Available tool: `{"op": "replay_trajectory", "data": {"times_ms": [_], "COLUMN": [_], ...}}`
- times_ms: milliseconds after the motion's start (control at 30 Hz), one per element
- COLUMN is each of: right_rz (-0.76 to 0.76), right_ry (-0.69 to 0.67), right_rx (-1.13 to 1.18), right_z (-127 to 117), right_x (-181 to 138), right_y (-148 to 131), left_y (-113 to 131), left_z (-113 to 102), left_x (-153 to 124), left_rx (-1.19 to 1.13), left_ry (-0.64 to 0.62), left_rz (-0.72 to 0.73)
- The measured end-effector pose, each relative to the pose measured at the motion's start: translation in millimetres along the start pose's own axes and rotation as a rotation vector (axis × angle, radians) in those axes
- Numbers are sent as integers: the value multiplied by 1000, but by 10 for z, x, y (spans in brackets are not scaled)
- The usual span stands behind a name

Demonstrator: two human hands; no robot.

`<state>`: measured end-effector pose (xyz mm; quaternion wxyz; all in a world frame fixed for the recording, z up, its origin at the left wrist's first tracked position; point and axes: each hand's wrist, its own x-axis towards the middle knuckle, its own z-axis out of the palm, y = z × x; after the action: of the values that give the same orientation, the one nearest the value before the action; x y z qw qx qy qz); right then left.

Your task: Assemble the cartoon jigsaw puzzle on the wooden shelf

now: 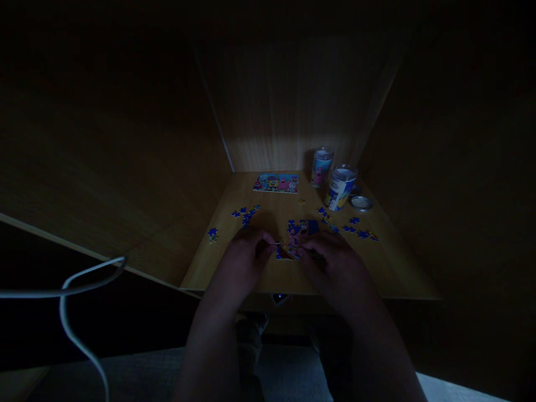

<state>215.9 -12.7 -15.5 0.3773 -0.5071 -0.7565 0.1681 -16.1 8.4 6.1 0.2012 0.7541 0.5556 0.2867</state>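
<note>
hands at a wooden desk [393,268]: the left hand [245,254] pinches a puzzle piece [281,249] between thumb and forefinger, at the near edge of the joined puzzle patch [299,230] lying mid-desk. the right hand [333,257] sets bent fingertips on that patch, but the dim light hides whether they grasp. loose pieces [245,214] lie to the left, while a far can [321,166], a nearer can [340,187], a lid [362,203] and a picture card [276,182] sit behind.

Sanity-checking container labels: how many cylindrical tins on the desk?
2. A pink-and-blue printed cylindrical tin stands at the back right of the wooden desk; a blue-and-white printed cylindrical tin stands nearer and right of it, beside a round silver lid. Dark frame; others may be hidden.
</note>
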Motion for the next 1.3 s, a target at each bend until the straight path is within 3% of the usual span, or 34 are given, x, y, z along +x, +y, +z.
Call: {"op": "replay_trajectory", "data": {"times_ms": [167,367,700,1300], "right_rz": [-27,-23,-32,-29], "right_ry": [19,22,25,1], "right_rx": [18,27,-6,-34], "right_z": [8,16,2,-2], "right_x": [-5,-9,-8,12], "right_y": [9,30,4,4], "left_y": [39,37,16,56], "left_z": [5,42,161,196], "left_x": [-6,7,112,188], "left_rx": [-116,-105,31,-10], "left_ry": [-4,83,174,11], "left_rz": [92,243,224,264]}}
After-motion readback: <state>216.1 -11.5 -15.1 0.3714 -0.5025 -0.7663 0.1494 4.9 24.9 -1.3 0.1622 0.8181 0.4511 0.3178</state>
